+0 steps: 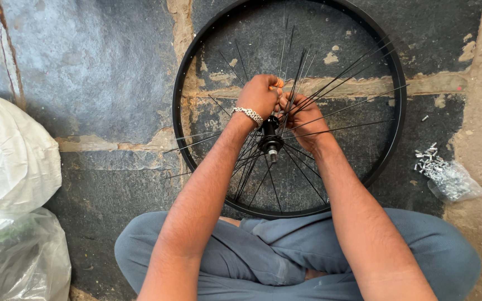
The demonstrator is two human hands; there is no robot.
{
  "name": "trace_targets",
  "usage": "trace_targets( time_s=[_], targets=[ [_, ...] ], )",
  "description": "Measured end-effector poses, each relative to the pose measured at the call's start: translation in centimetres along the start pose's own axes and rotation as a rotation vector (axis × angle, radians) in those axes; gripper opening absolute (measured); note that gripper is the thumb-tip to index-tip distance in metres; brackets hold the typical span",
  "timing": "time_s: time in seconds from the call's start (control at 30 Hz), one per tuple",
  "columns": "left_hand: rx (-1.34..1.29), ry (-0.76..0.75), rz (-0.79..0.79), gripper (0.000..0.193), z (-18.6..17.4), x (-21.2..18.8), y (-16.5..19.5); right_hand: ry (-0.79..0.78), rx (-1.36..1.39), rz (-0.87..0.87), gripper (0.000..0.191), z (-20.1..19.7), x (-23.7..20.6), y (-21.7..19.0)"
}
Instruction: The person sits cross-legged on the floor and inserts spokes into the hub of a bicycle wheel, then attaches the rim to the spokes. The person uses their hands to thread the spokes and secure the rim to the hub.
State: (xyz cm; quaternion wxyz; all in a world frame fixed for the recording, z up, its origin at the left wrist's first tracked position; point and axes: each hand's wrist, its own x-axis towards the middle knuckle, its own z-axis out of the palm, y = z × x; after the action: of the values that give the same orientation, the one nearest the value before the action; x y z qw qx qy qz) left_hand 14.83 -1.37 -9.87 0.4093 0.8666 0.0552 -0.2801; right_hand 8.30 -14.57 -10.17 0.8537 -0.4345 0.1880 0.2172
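Spokes (330, 83) fan loose from a black hub (270, 139) as a person seated cross-legged on a stone floor (96, 72) laces a bicycle wheel. The black rim (177, 106) lies flat on the floor, ringing both hands. The left hand (260, 95), a metal bracelet (247, 115) at its wrist, is clenched around a gathered bunch of spokes just above the hub; the right hand (302, 118), touching it, grips the same bunch. The work appears to be at the sorting stage, few spokes yet reaching the rim. Next, by the look of it, each spoke needs leading singly to its hole. Small silver nipples (428, 159) spill from a clear bag to the right of the right hand; white sacks (12, 161) sit well to the left.
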Motion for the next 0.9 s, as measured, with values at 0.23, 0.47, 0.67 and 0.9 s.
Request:
trace_targets(
  time_s=[0.23, 0.47, 0.67, 0.9],
  targets=[
    [0.045, -0.012, -0.038, 0.027, -0.7, 0.6, -0.7, 0.021, 0.081, 0.025, 0.012, 0.4, -0.2, 0.8],
    [-0.180, -0.036, 0.247, 0.033, -0.7, 0.5, -1.0, 0.023, 0.114, -0.024, 0.011, 0.2, -0.2, 1.0],
    [-0.340, -0.315, 0.339, 0.035, -1.2, -1.2, 0.4, 0.042, 0.090, -0.074, 0.011, -0.1, -0.3, 1.0],
    [-0.258, -0.300, 0.297, 0.034, -1.3, -1.9, 0.4, -0.026, 0.193, -0.031, 0.012, -0.6, 0.4, 0.5]
  ],
)
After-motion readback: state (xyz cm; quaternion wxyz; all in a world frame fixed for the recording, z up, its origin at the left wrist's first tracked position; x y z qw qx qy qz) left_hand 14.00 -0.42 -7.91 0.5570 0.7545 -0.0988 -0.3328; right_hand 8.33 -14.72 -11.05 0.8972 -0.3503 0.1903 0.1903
